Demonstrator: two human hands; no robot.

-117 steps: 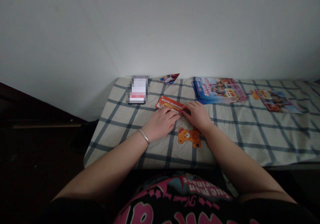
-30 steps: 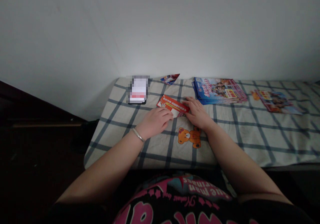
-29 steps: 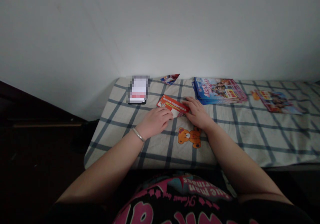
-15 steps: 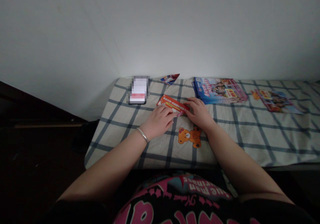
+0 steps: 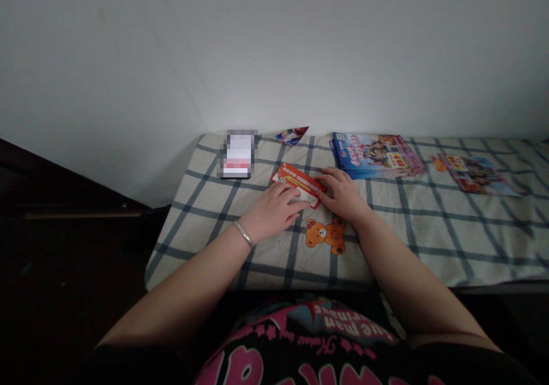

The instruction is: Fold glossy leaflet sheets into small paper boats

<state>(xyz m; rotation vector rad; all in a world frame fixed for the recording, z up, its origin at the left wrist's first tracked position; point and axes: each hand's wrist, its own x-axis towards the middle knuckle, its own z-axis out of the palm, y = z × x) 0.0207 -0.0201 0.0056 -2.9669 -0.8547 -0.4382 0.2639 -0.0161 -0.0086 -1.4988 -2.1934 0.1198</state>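
A red printed leaflet (image 5: 300,180) with white lettering and a yellow strip lies slanted on the checked cloth, and it looks folded. My left hand (image 5: 274,207) rests over its lower left part, fingers stretched out and thumb reaching along the near edge. At the leaflet's right end is my right hand (image 5: 343,195), fingers spread, with the thumb and fingertips touching the edge. Part of the leaflet is covered by my left fingers. Just behind it sits a small folded paper triangle (image 5: 292,135), blue and red.
A stack of blue and pink flyers (image 5: 373,155) lies right of my right hand. Farther right is another flyer (image 5: 478,173). A phone (image 5: 238,153) with a blurred screen lies at the back left. The checked cloth (image 5: 201,202) meets a white wall (image 5: 274,53) behind.
The leaflet's near edge now shows lower, with more of its white part visible. My left thumb has stretched out to the right. My right hand has barely moved.
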